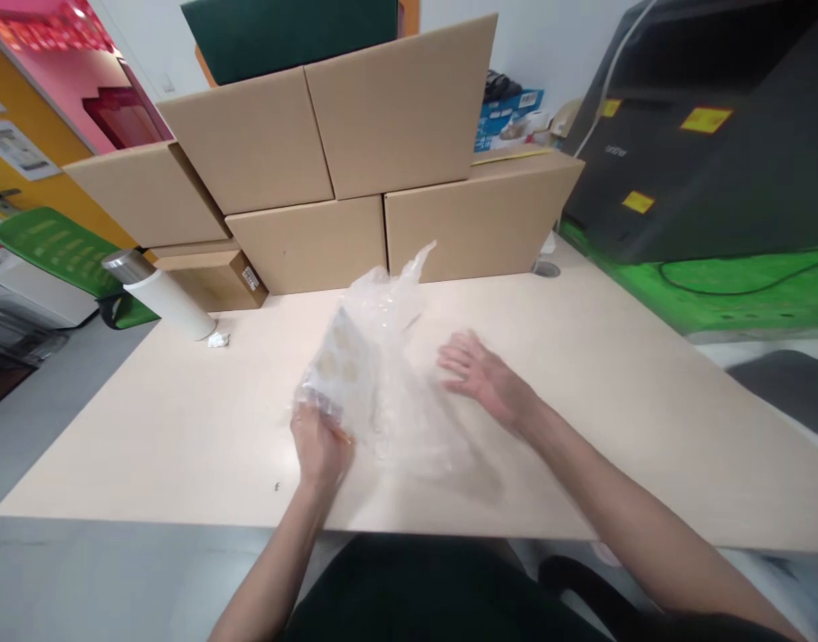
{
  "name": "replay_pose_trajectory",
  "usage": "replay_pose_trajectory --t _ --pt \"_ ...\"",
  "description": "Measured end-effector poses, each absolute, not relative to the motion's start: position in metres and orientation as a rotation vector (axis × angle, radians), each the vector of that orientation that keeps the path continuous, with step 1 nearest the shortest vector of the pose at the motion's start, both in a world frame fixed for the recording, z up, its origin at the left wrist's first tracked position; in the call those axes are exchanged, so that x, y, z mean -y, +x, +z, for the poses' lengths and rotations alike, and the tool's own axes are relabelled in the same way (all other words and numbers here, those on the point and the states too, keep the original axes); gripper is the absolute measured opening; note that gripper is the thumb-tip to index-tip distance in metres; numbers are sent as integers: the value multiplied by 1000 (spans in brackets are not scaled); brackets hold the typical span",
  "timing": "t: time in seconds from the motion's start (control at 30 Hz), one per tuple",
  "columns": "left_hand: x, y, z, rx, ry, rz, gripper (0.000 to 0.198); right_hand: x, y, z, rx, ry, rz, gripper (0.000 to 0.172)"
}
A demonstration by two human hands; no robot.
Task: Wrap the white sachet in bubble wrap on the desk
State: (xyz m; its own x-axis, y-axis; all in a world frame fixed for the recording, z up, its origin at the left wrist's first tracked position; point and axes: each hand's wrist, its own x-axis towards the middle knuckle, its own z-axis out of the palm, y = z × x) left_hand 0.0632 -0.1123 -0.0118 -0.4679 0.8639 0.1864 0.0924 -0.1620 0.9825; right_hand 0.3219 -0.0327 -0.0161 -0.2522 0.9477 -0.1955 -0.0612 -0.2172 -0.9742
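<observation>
My left hand (pixel 320 443) grips the lower edge of a clear plastic tray (pixel 342 367) with round pale pieces in it, held tilted above the table. A crumpled clear plastic bag (pixel 399 303) lies around and behind the tray, rising to a point near the boxes. My right hand (pixel 482 374) hovers flat with fingers apart just right of the bag, over thin clear film on the light wooden table (pixel 615 401). It holds nothing.
Several cardboard boxes (pixel 395 116) are stacked along the table's far edge. A white cylindrical flask with a metal cap (pixel 161 292) lies at the back left, a small crumpled white scrap (pixel 218 339) beside it. A dark machine (pixel 716 134) stands at the right.
</observation>
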Motion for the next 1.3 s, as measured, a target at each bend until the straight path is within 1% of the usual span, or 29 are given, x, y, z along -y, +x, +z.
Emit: replay_pose_trajectory --t 0.07,0.13,0.17,0.2,0.3,0.33,0.4,0.47,0.5,0.53,0.6,0.63,0.67,0.73,0.8,0.87,0.9,0.93,0.97,1.0,1.03,1.07,1.1,1.17,1.2,1.23,1.3 --pt "124 64 -13 -1641 1285 1594 43 49 304 -13 1413 -1151 1595 93" --pt "133 59 -13 -1752 1490 1498 47 61 291 -11 1541 -1154 1522 107" --pt "136 56 -14 -1797 1559 1472 50 63 288 -12 1552 -1174 1477 108" --pt "137 52 -16 -1828 1589 1468 51 64 286 -12 1525 -1207 1440 103" --pt "139 40 -24 -1840 1489 1558 56 58 292 -10 1319 -1350 1381 80" --pt "140 36 -27 -1838 1438 1582 60 54 295 -8 1237 -1393 1374 76" --pt "142 28 -33 -1869 1389 1572 72 49 301 -4 1092 -1445 1373 74" --pt "145 23 -34 -1936 1535 1402 81 46 305 1 1014 -1451 1393 72" --pt "146 21 -33 -1961 1687 1264 80 46 306 3 1006 -1441 1403 67" --pt "147 20 -31 -1971 1861 1120 74 46 306 5 1013 -1420 1410 61" --pt "148 20 -27 -1927 2148 918 55 47 307 6 1032 -1363 1420 53" --pt "148 20 -25 -1894 2231 892 45 47 307 6 1030 -1341 1426 50" --pt "148 20 -23 -1863 2268 918 36 47 307 5 1019 -1325 1434 50" --pt "148 17 -23 -1844 2189 1077 20 46 308 4 990 -1321 1440 50" --pt "148 9 -26 -1910 1954 1315 13 45 310 3 979 -1333 1419 49" --pt "150 -5 -29 -2002 1602 1602 15 43 313 2 969 -1346 1403 49" --pt "152 -13 -30 -2032 1425 1712 22 42 314 1 959 -1355 1403 50" --pt "154 -22 -31 -2069 1275 1780 36 41 316 0 945 -1362 1408 52" --pt "157 -30 -31 -2134 1172 1784 51 40 317 -1 930 -1368 1416 53" --pt "160 -36 -31 -2242 1138 1711 65 39 318 -2 920 -1373 1424 54" --pt "164 -42 -31 -2389 1165 1578 72 38 319 -3 913 -1378 1428 53" --pt "167 -45 -30 -2548 1234 1418 71 37 320 -5 909 -1383 1431 52" --pt "170 -45 -29 -2691 1325 1276 64 36 320 -6 907 -1391 1434 51" --pt "173 -38 -26 -2823 1551 1114 42 34 321 -9 904 -1410 1438 47" --pt "172 -31 -25 -2799 1660 1080 32 33 321 -11 905 -1415 1439 45" --pt "170 -23 -23 -2721 1755 1041 27 33 321 -12 910 -1416 1438 44" --pt "160 -6 -20 -2499 1857 872 32 32 322 -16 930 -1409 1430 42"
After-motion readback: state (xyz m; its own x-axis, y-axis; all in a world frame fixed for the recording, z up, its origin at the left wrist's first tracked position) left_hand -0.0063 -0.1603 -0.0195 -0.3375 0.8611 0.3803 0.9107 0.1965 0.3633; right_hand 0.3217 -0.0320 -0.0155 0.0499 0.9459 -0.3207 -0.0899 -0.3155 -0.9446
